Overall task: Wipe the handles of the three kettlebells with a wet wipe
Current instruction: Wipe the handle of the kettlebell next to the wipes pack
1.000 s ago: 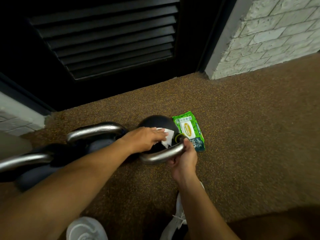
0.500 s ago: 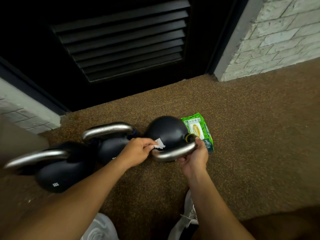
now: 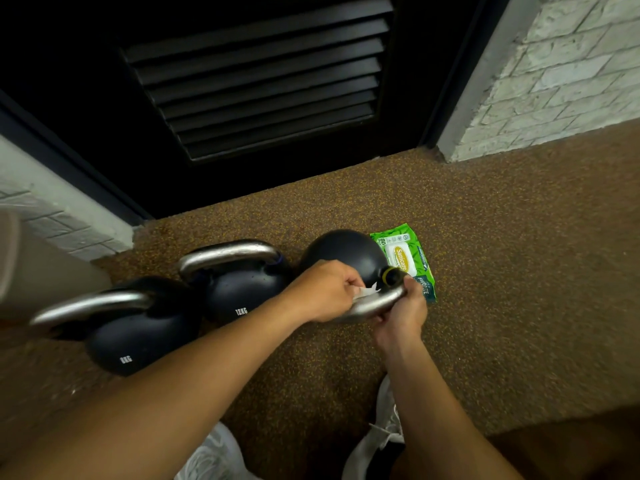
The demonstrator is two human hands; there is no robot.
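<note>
A speckled brown rubber floor [image 3: 502,271] ran up to a black louvred door [image 3: 259,84] between pale brick walls. Nearest the camera were white shoes [image 3: 384,441]. Above them the right hand [image 3: 401,315] gripped the right end of the right kettlebell's steel handle [image 3: 375,304], while the left hand [image 3: 325,291] pinched a white wet wipe [image 3: 365,292] against that handle. The 8KG kettlebell [image 3: 135,336] and 12KG kettlebell [image 3: 242,289] stood to the left, touching. Just beyond lay a green wipes pack [image 3: 405,258].
</note>
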